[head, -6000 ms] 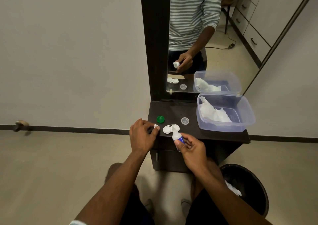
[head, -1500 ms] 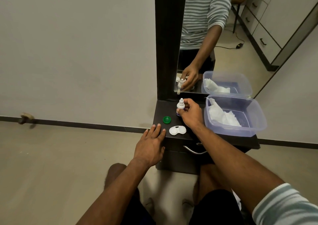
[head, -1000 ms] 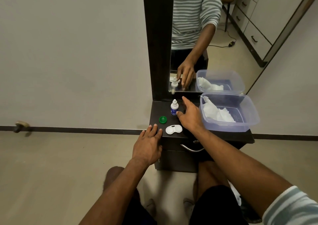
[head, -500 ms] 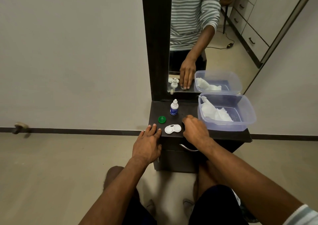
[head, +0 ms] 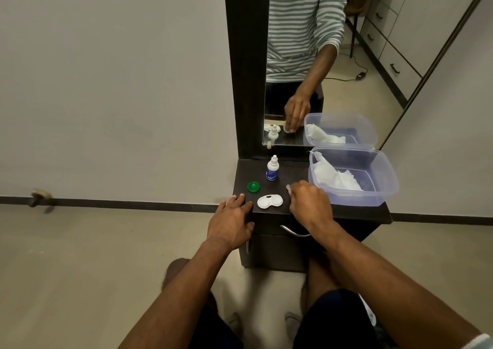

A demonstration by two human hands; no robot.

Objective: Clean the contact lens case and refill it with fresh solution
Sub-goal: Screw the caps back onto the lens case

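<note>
White 2-well plastic lens case open near front edge of dark worktop, both caps off. My right hand pinches small clear cap, likely to close a well. Left hand flat, fingers straight, bracing on worktop edge. Green round cap waits beside; small white-and-blue solution bottle parked upright behind.

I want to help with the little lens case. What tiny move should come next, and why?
Probably carry the small clear cap that the right hand pinches over to the open white lens case and set it on a well, since both wells sit uncovered and the solution bottle stands put away.
</note>
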